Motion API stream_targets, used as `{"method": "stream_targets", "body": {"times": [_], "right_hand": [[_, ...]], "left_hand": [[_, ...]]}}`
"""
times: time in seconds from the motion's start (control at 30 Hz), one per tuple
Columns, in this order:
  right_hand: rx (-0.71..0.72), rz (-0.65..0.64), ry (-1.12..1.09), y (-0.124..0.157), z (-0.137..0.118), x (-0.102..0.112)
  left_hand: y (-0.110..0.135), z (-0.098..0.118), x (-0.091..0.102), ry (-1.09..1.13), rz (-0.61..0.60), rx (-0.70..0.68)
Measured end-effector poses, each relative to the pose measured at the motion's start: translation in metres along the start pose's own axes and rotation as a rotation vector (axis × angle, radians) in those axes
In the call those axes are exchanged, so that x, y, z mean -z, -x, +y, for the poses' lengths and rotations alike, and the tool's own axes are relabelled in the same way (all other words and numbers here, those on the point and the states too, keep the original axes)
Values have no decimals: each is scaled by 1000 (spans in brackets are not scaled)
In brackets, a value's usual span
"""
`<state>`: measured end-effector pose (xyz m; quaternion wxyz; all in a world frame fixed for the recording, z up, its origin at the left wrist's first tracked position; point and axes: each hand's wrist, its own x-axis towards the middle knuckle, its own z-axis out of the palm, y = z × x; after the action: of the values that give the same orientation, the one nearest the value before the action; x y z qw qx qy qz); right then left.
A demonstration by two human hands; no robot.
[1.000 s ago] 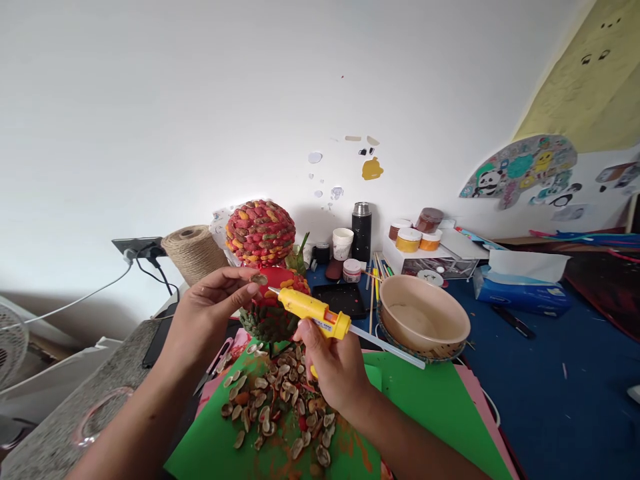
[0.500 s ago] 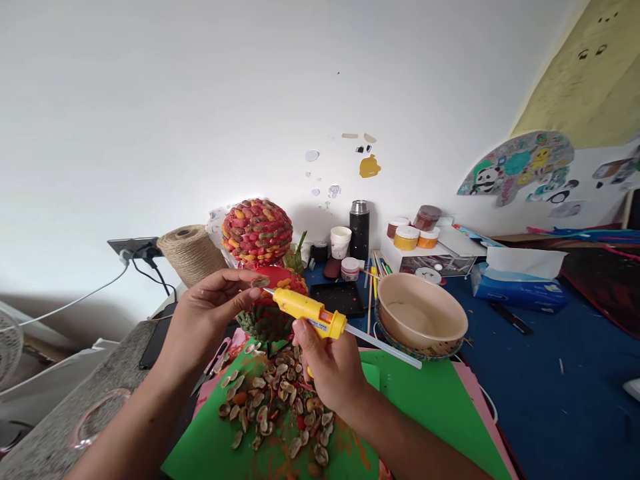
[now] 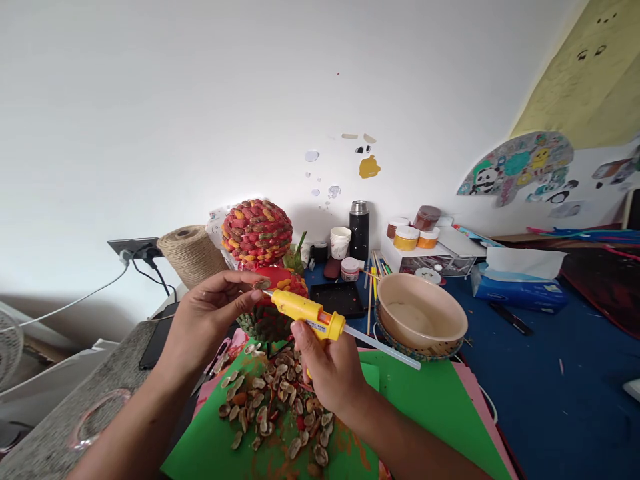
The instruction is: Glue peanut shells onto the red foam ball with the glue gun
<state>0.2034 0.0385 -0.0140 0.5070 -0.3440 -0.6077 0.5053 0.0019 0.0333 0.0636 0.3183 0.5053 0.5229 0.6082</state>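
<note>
- Over the last second the gap between the yellow glue gun (image 3: 300, 308) and the small brown shell (image 3: 261, 285) had closed: the metal nozzle, earlier just beside the shell, now met or overlapped its lower right edge. Whether the tip truly touched, the view could not settle.
- Between the last two pictures almost nothing else shifted; both hands kept their holds. I judged from this that the work was at the gluing step, with the shell being held steady for the nozzle. No glue could be made out on it.
- The left hand (image 3: 207, 313) was pinching the shell between thumb and fingertips, so the shell lay at the very end of that hand, on its right side.
- The right hand (image 3: 330, 367) was wrapped around the glue gun's handle, thumb against its side. The barrel pointed up and left toward the shell, and a pale glue stick (image 3: 385, 347) stuck out of the back, sloping down to the right.
- Behind the pinched shell stood a red, shell-covered ball (image 3: 257, 232), with a partly covered green lower form (image 3: 265, 325) beneath it.
- Below the hands, loose shells (image 3: 280, 393) lay scattered over a green sheet (image 3: 415, 400) on the desk (image 3: 545, 373); a beige bowl (image 3: 425, 297) stood to the right.
</note>
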Motion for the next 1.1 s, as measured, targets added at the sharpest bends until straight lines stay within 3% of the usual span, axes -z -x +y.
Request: {"method": "stream_targets", "body": {"times": [1.1], "right_hand": [[-41, -25, -14, 0, -3, 1]], "left_hand": [[1, 0, -1, -10, 4, 9]]}}
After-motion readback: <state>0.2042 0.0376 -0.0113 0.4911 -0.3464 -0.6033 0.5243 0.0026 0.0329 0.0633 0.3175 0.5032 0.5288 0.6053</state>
